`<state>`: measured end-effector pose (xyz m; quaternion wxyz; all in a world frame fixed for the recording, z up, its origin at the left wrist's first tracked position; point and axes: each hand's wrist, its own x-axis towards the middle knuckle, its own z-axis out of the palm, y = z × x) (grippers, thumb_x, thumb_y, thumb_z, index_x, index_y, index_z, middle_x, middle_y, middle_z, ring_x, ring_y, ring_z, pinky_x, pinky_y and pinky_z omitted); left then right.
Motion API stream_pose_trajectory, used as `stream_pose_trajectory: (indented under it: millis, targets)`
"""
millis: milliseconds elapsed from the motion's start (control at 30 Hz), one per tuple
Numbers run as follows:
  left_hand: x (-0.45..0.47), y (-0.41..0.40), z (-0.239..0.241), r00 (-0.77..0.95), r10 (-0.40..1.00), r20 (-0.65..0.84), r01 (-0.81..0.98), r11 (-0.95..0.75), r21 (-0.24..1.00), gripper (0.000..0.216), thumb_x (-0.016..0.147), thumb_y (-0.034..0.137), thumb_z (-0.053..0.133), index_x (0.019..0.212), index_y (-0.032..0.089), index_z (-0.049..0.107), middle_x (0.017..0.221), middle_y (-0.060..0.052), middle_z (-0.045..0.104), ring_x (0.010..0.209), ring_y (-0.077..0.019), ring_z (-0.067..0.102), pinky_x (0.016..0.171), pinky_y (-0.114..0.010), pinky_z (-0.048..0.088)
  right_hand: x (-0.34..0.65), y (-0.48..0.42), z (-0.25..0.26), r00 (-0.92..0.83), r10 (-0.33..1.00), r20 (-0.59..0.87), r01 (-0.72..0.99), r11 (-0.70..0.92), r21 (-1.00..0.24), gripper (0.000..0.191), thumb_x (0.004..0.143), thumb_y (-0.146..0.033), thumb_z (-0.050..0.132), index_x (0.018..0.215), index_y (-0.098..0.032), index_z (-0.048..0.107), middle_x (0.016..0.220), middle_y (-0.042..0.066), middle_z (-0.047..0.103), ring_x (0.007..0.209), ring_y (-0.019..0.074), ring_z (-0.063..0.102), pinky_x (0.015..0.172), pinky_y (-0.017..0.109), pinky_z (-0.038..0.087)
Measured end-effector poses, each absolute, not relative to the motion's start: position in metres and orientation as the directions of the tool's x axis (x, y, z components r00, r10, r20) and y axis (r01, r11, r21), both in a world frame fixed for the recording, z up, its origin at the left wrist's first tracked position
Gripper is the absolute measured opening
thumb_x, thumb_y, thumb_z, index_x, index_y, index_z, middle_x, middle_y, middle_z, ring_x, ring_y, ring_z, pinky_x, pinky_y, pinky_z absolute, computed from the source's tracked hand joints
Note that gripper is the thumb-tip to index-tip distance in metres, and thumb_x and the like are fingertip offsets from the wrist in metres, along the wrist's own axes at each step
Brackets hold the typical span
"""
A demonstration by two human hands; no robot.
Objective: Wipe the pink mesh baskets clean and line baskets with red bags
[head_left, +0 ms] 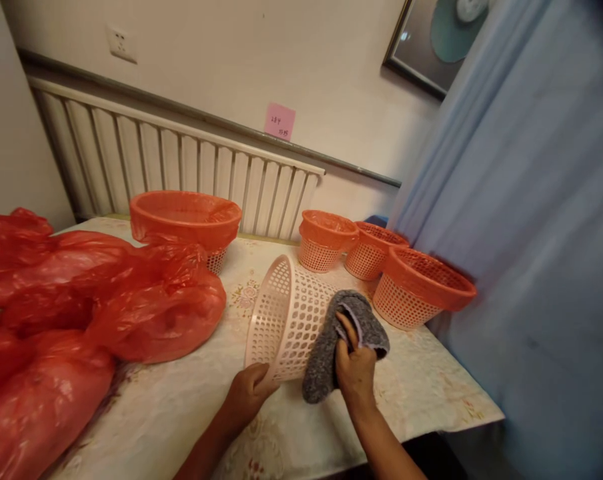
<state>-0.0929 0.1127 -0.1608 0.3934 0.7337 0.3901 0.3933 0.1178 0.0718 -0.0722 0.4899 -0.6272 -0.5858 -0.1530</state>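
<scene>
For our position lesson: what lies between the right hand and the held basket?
A grey cloth lies between the right hand and the basket, in the head view.

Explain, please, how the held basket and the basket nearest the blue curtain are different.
The held basket is tilted, its opening turned to the picture's left; the basket nearest the curtain stands upright.
The held basket has a bare rim; the curtain-side one has red plastic over its rim.
The held basket is in the left grip; the other rests on the table.
Both have round mouths and perforated sides.
</scene>
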Motion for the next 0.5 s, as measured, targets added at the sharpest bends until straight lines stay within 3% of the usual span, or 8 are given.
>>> stream_pose_trajectory:
  millis: [167, 233, 500]
  targets:
    - [-0.096, 0.113, -0.170, 0.341, 0.901, 0.267, 0.156, -0.335, 0.929, 0.035, 0.080, 0.045, 0.055, 0.070, 0.014, 0.067, 0.068, -0.003, 0.067, 0.069, -0.0207, 0.061, 0.067, -0.028, 0.050, 0.060, 0.057, -0.063, -0.118, 0.614, 0.781, 0.890, 0.414, -0.190, 0.046, 0.081, -0.011, 0.045, 0.123, -0.022, 0.060, 0.126, 0.006, 0.060, 0.123, 0.0232, 0.050, 0.107, 0.044, 0.037]
    - [-0.097, 0.116, -0.172, 0.342, 0.901, 0.266, 0.149, -0.332, 0.932, 0.034, 0.080, 0.044, 0.055, 0.071, 0.014, 0.066, 0.068, -0.003, 0.067, 0.068, -0.0205, 0.061, 0.065, -0.027, 0.049, 0.054, 0.060, -0.062, -0.167, 0.615, 0.770, 0.890, 0.431, -0.151, 0.048, 0.080, -0.011, 0.046, 0.126, -0.022, 0.057, 0.126, 0.006, 0.060, 0.124, 0.0237, 0.049, 0.108, 0.045, 0.036]
    - [-0.099, 0.113, -0.162, 0.374, 0.897, 0.236, 0.113, -0.297, 0.948, 0.031, 0.079, 0.045, 0.060, 0.080, 0.016, 0.067, 0.078, -0.004, 0.071, 0.078, -0.0213, 0.064, 0.076, -0.029, 0.051, 0.123, 0.077, -0.083, 0.104, 0.611, 0.785, 0.944, 0.189, -0.272, 0.042, 0.083, -0.015, 0.040, 0.118, -0.020, 0.063, 0.124, 0.009, 0.061, 0.125, 0.0242, 0.047, 0.109, 0.050, 0.029]
